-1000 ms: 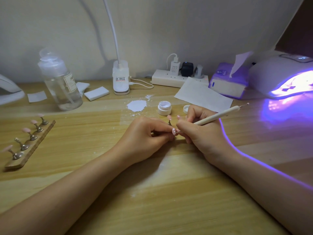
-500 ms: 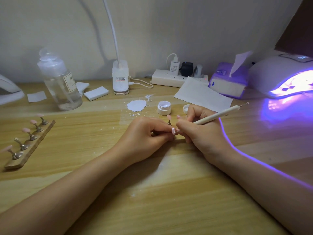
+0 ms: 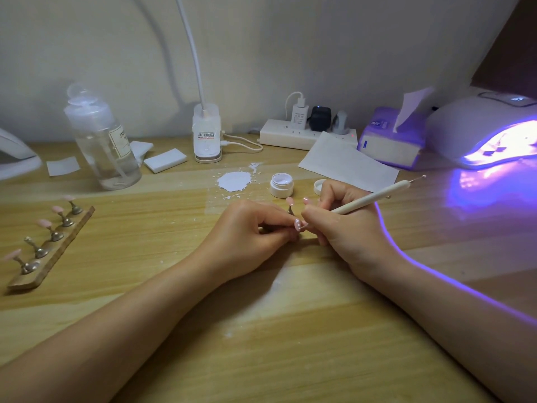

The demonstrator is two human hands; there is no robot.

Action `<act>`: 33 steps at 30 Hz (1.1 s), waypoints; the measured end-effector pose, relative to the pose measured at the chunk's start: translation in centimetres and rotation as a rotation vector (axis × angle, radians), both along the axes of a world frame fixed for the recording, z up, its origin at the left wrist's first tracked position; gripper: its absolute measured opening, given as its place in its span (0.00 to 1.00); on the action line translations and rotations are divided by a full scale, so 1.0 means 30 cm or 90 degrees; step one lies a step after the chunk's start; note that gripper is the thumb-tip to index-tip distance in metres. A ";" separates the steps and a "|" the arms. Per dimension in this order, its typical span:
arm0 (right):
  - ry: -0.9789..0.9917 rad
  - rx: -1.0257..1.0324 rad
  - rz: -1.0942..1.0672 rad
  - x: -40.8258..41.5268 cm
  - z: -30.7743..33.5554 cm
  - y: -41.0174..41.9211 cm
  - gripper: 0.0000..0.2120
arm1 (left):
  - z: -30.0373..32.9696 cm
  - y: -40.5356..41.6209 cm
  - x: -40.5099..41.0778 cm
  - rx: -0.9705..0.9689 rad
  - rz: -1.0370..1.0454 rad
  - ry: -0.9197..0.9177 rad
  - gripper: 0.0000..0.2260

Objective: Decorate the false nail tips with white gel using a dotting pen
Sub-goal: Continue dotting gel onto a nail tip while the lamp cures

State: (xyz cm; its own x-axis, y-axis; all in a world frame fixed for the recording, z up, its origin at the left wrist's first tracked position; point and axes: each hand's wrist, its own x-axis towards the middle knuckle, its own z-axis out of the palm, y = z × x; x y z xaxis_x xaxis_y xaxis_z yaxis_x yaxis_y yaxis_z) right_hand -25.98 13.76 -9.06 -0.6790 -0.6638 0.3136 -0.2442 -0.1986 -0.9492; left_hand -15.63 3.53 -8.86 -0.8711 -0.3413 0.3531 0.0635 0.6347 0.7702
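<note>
At mid-worktop the left hand (image 3: 250,228) pinches a tip (image 3: 298,225) already bearing white dots, the right hand (image 3: 345,225) grips the pen (image 3: 374,199); rack tips (image 3: 43,223) near the left edge look plain.

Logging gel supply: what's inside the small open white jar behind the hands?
The small open white jar shows white gel inside near the rim; its depth is hidden by the wall. Its round white lid lies beside it.

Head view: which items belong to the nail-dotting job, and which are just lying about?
In use: left hand holding nail tip; right hand holding dotting pen; open gel jar; nail stand.

Lying about: clear bottle; tissue box; power strip; paper sheet.
</note>
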 end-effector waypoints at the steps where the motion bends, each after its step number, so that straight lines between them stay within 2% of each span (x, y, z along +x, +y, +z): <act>1: -0.002 0.002 0.002 0.003 0.002 0.000 0.13 | 0.001 0.000 0.001 0.000 0.000 0.002 0.13; 7: -0.010 -0.006 0.001 0.002 0.004 0.000 0.16 | 0.000 -0.001 0.001 -0.005 0.003 -0.002 0.12; 9: -0.007 -0.003 0.003 0.001 0.005 0.000 0.14 | 0.000 -0.001 0.001 -0.001 0.002 -0.002 0.12; 12: -0.007 -0.006 0.007 0.000 0.005 0.000 0.17 | -0.001 -0.002 0.001 -0.001 -0.001 -0.004 0.12; 18: -0.010 -0.005 0.016 0.005 0.009 0.002 0.13 | -0.001 -0.003 -0.001 0.000 -0.003 0.000 0.13; 25: -0.004 0.000 0.001 0.000 0.004 0.000 0.18 | -0.002 -0.003 0.000 -0.005 -0.002 0.003 0.13; 31: -0.147 -0.062 0.012 0.001 0.018 -0.001 0.19 | -0.001 -0.006 0.001 0.019 -0.008 -0.008 0.09; 33: -0.150 -0.074 0.031 -0.003 0.016 -0.001 0.18 | -0.003 -0.009 0.001 0.031 -0.009 -0.012 0.06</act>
